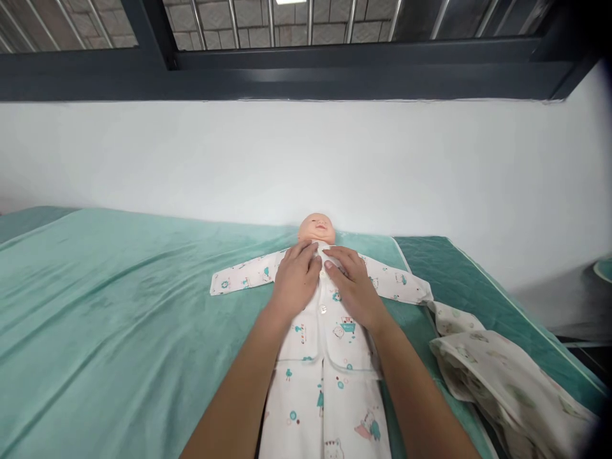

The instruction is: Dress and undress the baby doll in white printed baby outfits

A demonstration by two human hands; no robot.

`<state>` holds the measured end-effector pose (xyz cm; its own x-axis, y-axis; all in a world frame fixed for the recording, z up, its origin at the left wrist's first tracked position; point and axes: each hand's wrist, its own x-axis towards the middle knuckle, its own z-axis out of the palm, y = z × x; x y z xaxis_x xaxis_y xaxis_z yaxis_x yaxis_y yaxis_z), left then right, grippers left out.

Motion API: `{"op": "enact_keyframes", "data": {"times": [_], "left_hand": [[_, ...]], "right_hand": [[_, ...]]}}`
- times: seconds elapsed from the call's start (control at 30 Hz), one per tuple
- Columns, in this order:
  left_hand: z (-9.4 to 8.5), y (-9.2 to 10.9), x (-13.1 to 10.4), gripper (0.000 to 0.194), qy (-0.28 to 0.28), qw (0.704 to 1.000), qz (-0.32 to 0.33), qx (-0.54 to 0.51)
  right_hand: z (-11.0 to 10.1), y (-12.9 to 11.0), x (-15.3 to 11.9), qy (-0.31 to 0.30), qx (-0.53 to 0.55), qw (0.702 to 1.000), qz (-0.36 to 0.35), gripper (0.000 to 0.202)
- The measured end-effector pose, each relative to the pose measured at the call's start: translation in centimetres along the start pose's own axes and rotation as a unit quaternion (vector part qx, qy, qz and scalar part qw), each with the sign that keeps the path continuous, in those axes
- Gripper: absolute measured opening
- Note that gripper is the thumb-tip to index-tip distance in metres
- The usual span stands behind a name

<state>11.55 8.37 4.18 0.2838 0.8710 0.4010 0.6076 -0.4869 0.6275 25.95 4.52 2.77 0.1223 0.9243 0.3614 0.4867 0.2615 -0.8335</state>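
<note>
A baby doll lies on its back with its head toward the wall. It is dressed in a white printed shirt with a buttoned front, sleeves spread to both sides. White printed trousers run toward me below the shirt hem. My left hand lies on the chest near the collar, fingers stretched over the cloth. Opposite it, my right hand rests on the other side of the front opening, fingers extended and thumb apart. Both hands cover part of the upper chest. A button shows below them.
Green cloth covers the surface, with some wrinkles at left. A crumpled white printed cloth lies at right, touching the shirt's sleeve end. Behind stands a white wall beneath a dark window frame with metal bars.
</note>
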Motion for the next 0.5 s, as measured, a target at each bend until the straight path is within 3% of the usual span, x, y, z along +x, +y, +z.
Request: {"op": "enact_keyframes", "data": {"times": [0.17,0.5], "left_hand": [[-0.03,0.07,-0.04,0.040,-0.004,1.000,-0.007,0.002],[0.03,0.06,-0.04,0.040,-0.001,1.000,-0.004,0.001]], "right_hand": [[0.12,0.28,-0.09,0.012,0.055,0.998,0.004,0.032],[-0.12,0.01,-0.08,-0.012,0.009,1.000,0.006,0.034]]}}
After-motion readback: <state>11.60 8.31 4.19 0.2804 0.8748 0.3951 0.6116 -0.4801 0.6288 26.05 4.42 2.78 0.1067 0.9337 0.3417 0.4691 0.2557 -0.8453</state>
